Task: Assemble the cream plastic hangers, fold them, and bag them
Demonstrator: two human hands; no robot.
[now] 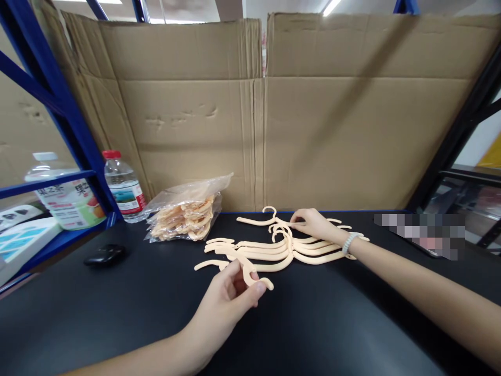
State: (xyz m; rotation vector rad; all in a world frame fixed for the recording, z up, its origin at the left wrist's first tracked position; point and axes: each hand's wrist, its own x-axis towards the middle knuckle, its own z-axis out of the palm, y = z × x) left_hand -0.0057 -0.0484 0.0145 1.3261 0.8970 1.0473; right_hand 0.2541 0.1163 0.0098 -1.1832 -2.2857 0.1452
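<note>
Several cream plastic clothes hangers (270,256) lie overlapped in a row on the black table, their hooks bunched near the middle. My left hand (221,303) is closed around a cream hanger piece (248,270), in front of the row's left side; its curved tip points right and part of it is hidden by my fingers. Behind the row, my right hand (315,225) pinches the right side of the rearmost hanger (256,222), whose hook stands toward the cardboard. My right forearm crosses over the right ends of the row.
A clear plastic bag (183,214) full of cream hangers sits at the back left. Beside it stand a red-capped water bottle (124,190) and a black object (105,255). Cardboard (188,115) walls the back. A blurred flat object (426,235) lies right.
</note>
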